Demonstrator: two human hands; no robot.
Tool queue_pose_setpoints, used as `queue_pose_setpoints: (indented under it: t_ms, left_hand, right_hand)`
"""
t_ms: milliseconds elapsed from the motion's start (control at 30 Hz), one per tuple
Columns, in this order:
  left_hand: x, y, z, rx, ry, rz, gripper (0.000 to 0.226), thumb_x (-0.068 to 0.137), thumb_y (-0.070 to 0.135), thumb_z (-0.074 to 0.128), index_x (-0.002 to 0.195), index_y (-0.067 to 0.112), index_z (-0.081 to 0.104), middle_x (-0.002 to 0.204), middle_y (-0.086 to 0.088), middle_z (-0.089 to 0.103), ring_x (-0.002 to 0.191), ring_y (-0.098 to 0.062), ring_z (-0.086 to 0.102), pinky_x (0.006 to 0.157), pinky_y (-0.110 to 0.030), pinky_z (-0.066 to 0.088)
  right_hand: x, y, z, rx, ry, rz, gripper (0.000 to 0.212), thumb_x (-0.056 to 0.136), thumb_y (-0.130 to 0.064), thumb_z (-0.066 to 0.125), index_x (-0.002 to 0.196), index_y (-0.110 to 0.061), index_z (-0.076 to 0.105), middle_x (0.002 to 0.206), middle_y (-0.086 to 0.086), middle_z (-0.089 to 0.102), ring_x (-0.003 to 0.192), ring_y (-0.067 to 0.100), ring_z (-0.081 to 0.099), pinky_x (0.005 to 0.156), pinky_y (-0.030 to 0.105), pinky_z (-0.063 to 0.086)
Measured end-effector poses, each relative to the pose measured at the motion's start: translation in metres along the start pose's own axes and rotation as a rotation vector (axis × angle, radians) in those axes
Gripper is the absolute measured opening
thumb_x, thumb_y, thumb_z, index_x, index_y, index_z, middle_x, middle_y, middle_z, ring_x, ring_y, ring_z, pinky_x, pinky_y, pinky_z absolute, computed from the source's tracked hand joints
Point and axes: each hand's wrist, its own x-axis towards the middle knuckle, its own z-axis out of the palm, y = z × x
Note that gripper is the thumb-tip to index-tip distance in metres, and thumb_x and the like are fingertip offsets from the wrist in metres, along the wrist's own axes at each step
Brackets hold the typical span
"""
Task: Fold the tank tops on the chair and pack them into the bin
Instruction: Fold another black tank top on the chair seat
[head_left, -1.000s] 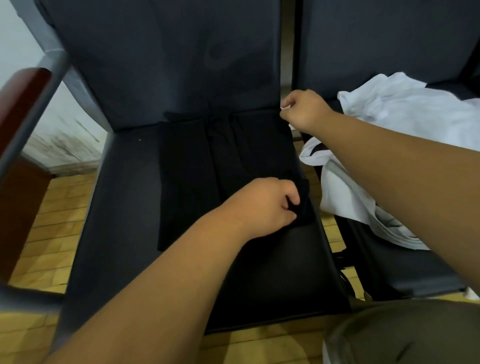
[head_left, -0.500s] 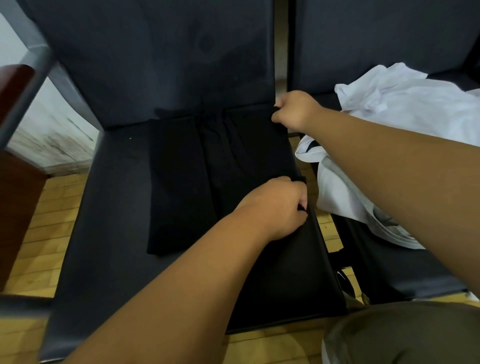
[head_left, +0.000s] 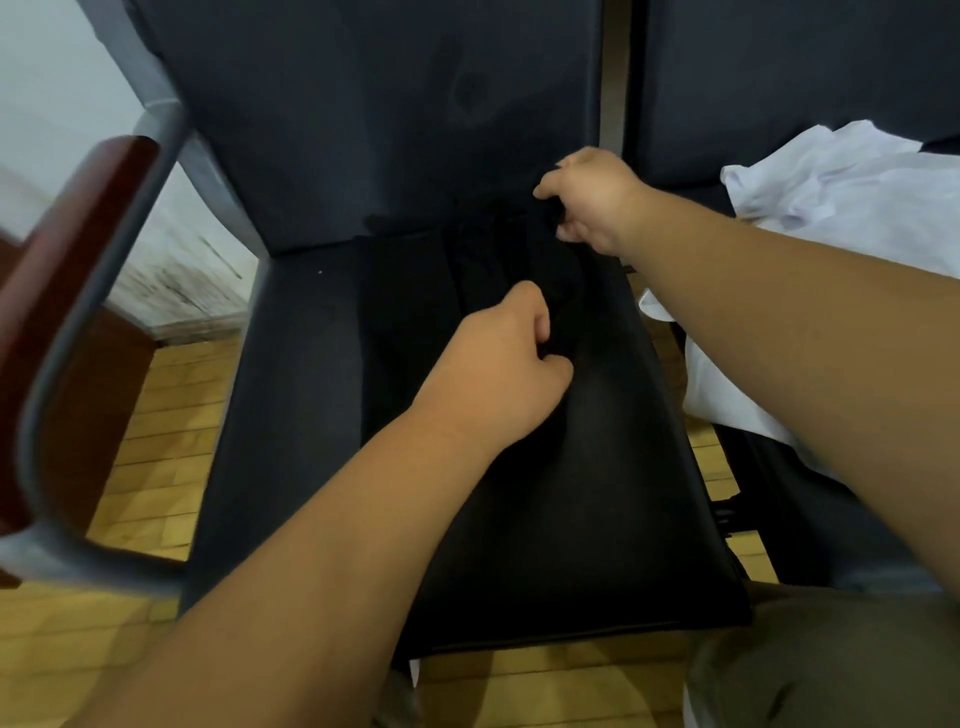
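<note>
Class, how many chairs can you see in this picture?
2. The centre chair lies under the black tank top; the right chair beside it carries white clothing. More may stand out of frame.

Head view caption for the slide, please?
Left hand and right hand pinch a black tank top on the chair; white clothes beside.

- I see a yellow wood-plank floor (head_left: 156, 467) at lower left.
- A white wall (head_left: 62, 130) stands at upper left, with dark scuffs near its base.
- An olive trouser leg (head_left: 831, 670) fills my bottom right corner.
</note>
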Motion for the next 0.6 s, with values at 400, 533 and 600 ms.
queue_pose_setpoints:
  t_ms: [400,533,600]
  left_hand:
    - [-0.039,-0.080,-0.068,-0.080,-0.034,-0.407,0.048,0.094,0.021,0.071,0.127,0.017,0.038,0.095,-0.010,0.073,0.070,-0.020,0.080,0.074,-0.048,0.067]
    - [-0.048,-0.097,-0.074,-0.028,-0.067,-0.522,0.047,0.093,0.019,0.075,0.123,0.013,0.039,0.086,-0.011,0.078,0.074,-0.025,0.079,0.074,-0.050,0.067]
    - [-0.051,-0.100,-0.075,-0.017,-0.115,-0.576,0.049,0.095,0.021,0.078,0.122,0.011,0.039,0.086,-0.012,0.078,0.070,-0.020,0.078,0.068,-0.039,0.067]
  right_hand:
    - [-0.001,-0.004,0.095,-0.051,-0.115,-0.067,0.023,0.094,-0.001,0.066,0.098,-0.019,0.079,0.123,0.009,0.067,0.115,0.030,0.067,0.072,0.041,0.067]
    - [-0.010,-0.002,0.127,-0.077,-0.193,-0.084,0.018,0.096,-0.003,0.067,0.103,-0.015,0.079,0.121,0.010,0.068,0.111,0.029,0.069,0.073,0.040,0.067]
    - [-0.015,0.000,0.139,-0.060,-0.251,-0.091,0.019,0.097,-0.004,0.065,0.109,-0.013,0.077,0.121,0.012,0.070,0.106,0.030,0.074,0.076,0.040,0.067]
